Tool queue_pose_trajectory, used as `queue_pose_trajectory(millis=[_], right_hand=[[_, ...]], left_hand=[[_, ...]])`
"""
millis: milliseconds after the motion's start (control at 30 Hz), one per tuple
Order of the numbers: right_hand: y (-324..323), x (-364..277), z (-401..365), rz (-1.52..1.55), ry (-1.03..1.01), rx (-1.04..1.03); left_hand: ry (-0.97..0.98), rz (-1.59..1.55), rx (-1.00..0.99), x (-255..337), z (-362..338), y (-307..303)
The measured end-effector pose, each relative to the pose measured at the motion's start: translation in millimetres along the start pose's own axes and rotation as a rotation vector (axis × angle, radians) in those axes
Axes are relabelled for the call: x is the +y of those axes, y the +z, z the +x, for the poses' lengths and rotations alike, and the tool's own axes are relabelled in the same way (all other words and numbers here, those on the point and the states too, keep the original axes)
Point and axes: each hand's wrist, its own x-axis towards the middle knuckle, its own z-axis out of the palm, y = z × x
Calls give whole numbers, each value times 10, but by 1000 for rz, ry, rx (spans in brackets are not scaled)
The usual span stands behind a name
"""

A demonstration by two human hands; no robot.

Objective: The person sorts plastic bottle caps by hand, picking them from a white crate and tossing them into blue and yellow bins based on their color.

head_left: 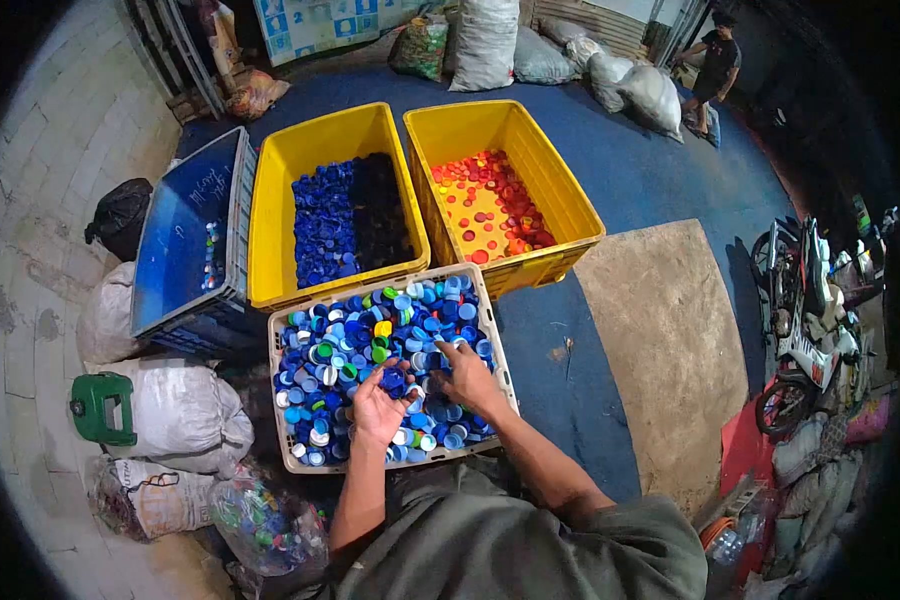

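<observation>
My left hand (378,408) is turned palm up over the tray, its fingers curled around a few dark blue bottle caps (394,381). To its right, my right hand (470,382) reaches palm down over the caps, with index finger and thumb apart and nothing visible between them; its other fingers are partly hidden. Beneath both hands is a light-coloured plastic tray (279,400) filled with loose bottle caps (430,325), mostly light and dark blue. A yellow cap (383,328) and some green and white ones are mixed in.
Beyond the tray, one yellow bin (263,235) holds dark blue and black caps; another yellow bin (560,205) holds red and orange caps. A blue bin (175,255) stands left. Sacks (175,410) line the left side. A motorcycle (800,330) and a person (718,65) are right.
</observation>
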Motion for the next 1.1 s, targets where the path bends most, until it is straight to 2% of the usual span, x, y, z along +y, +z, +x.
queue_pose_trajectory(millis=[33, 133, 367, 500, 633, 733, 767, 800, 867, 1000, 1033, 1100], right_hand=[[-22, -25, 35, -26, 78, -128], [-28, -116, 98, -53, 132, -141], [96, 62, 175, -12, 72, -88], [73, 22, 142, 58, -2, 34], [68, 27, 136, 86, 46, 13], [36, -16, 151, 210, 35, 89], [154, 48, 157, 484, 147, 118], [61, -46, 177, 988, 499, -47], [-32, -44, 185, 1614, 748, -157], [-87, -203, 225, 1940, 783, -172], [-130, -315, 271, 2008, 846, -139], [-75, -335, 367, 2057, 875, -129]], left_hand=[[3, -5, -12, 3, -1, -6], [16, 10, 1, 44, -31, 29], [39, -13, 7, 86, -56, -54], [25, -60, 27, 86, -37, -103], [71, -97, 14, 93, -18, -132], [92, -126, 25, 103, -19, -129], [92, -146, 24, 113, -17, -143], [99, -159, 38, 122, -22, -125], [114, -183, 67, 136, -17, -72], [123, -240, 29, 184, 88, -35], [119, -258, 62, 193, 119, 2], [107, -246, 58, 221, 218, 46]])
